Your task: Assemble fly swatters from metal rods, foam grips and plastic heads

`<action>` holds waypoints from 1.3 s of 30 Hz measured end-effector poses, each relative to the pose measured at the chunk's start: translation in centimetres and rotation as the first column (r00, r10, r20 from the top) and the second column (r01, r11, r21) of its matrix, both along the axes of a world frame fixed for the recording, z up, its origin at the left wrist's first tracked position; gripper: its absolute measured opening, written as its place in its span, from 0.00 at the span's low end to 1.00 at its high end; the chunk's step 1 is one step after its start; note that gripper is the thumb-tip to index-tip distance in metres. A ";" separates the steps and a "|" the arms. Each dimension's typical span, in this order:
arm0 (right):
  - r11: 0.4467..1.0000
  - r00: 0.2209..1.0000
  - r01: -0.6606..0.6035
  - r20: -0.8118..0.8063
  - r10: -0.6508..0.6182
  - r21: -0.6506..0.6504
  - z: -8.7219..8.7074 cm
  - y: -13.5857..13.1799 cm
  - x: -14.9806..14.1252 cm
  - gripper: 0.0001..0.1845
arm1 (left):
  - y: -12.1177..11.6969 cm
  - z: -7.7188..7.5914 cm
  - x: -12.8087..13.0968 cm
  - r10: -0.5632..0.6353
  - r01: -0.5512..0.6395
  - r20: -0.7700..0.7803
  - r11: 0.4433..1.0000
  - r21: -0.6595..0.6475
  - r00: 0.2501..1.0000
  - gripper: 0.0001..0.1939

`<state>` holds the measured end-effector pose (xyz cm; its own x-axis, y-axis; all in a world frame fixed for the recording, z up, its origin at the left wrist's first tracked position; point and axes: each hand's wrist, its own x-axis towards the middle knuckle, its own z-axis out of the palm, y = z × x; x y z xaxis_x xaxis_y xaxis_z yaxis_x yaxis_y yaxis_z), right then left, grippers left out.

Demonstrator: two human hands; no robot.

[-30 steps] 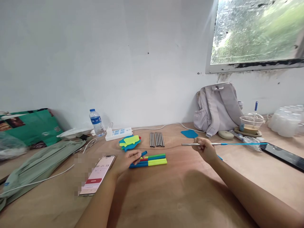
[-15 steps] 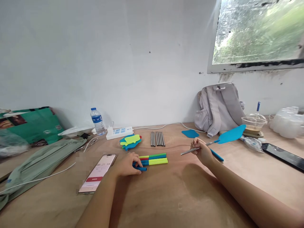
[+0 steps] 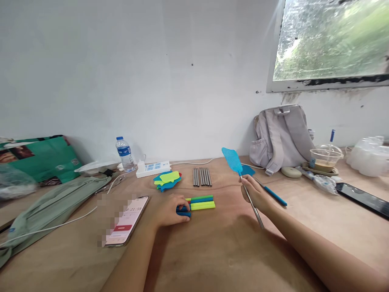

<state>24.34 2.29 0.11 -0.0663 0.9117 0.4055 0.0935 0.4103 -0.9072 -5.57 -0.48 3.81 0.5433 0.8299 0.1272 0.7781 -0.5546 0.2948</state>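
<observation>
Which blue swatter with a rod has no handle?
The blue mesh swatter in the right hand: its silver metal rod ends bare; the other, on the brown table, has a blue tubular handle.

On the table (image 3: 212, 255), the tubes (image 3: 205, 177) lie behind the grips (image 3: 203, 205), the phone (image 3: 129, 219) left, the backpack (image 3: 282, 138) right.

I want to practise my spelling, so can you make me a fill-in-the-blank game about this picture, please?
The swatter is in the person's ____ hand.
The left hand is touching a ____ tube.
The shopping bag is mostly ____.
In the picture, the bottle is to the ____ of the backpack.

Missing words: right; blue; green; left.
</observation>
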 end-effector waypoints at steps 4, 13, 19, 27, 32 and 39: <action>0.988 0.918 0.031 0.388 -0.087 0.149 0.6 -1.1 -0.5 0.12 | -0.2 -0.7 1.1 0.022 -0.034 0.065 0.983 0.182 0.998 0.12; 0.941 0.662 -0.244 0.750 -0.014 0.234 1.8 -3.2 -2.2 0.13 | 0.4 -3.3 3.1 -0.164 -0.235 0.456 0.680 0.695 0.875 0.35; 0.927 0.537 -0.312 0.843 -0.009 0.209 1.5 -3.6 -2.5 0.15 | -0.2 -1.1 2.2 -0.349 0.112 0.247 0.751 0.650 0.904 0.09; 0.885 0.413 -0.318 0.890 -0.193 0.339 1.7 -2.8 -2.1 0.16 | -0.6 -1.0 2.9 -0.222 0.074 0.405 0.934 0.351 0.887 0.04; 0.830 0.504 -0.042 0.729 -0.463 0.556 1.8 -0.4 1.9 0.15 | 0.4 -1.0 0.4 0.312 -0.357 0.785 0.926 -0.124 0.535 0.12; 0.836 0.830 0.250 0.337 -0.445 0.488 1.5 0.7 4.6 0.15 | 2.7 0.2 -2.6 0.268 -0.381 0.895 0.833 -0.402 -0.357 0.06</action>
